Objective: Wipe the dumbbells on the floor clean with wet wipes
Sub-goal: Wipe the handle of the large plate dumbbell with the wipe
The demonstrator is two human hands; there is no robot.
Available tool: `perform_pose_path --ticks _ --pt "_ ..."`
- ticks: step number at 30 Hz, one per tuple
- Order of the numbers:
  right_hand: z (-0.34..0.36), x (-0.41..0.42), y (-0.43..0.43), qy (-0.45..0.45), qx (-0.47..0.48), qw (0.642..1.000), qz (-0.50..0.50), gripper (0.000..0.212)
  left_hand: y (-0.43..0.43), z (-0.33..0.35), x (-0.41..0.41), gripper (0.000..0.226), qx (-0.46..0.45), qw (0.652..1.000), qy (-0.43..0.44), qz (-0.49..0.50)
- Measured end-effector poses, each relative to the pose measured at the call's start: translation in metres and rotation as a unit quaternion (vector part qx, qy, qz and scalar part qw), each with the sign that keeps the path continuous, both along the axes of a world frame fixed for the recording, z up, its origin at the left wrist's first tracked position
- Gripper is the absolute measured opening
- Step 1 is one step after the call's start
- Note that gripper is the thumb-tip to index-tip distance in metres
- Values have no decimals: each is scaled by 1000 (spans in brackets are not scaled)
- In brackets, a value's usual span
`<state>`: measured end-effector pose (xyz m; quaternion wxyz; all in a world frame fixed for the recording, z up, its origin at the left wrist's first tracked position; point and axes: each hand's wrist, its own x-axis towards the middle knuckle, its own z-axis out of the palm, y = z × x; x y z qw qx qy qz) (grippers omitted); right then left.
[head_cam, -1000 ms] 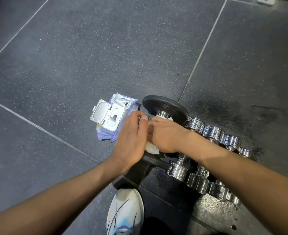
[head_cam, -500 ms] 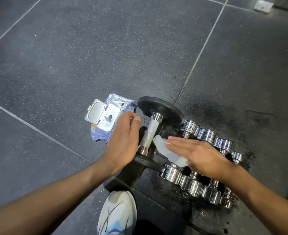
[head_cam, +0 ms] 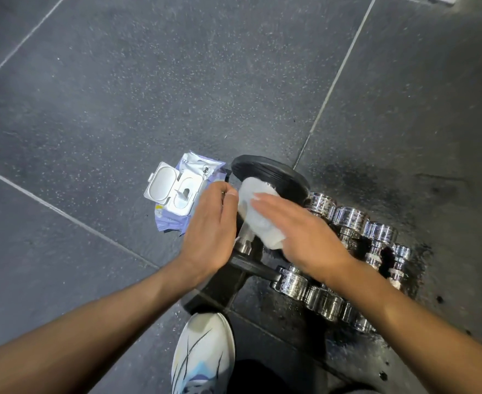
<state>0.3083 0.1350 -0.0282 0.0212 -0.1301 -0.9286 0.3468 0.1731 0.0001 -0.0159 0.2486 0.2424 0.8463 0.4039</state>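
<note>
Dumbbells (head_cam: 350, 218) — small, chrome, side by side — on dark floor (head_cam: 120, 95)

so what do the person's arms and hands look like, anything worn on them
Nothing is worn on them. The left forearm and right forearm are bare as far as the frame edge, with no sleeve or cuff in view. The left hand and right hand show no glove, ring, watch or band. The nails that show are short.

Dark tiled floor (head_cam: 120, 95); dumbbells (head_cam: 350, 220), wipes pack (head_cam: 174, 194), shoe (head_cam: 203, 351)
</note>
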Motion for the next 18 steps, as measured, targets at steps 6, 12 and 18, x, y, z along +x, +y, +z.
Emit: perform_pose_path --ticks 6,12,18 --pt "-26 3 -5 -59 43 972 225 95 0 -4 -1 23 9 1000 18 -8" --pt "-23 3 15 -38 109 982 150 99 0 -5 0 21 21 1000 16 -8" --pt "-24 6 -8 -25 82 987 139 91 0 -4 0 20 9 1000 15 -6"
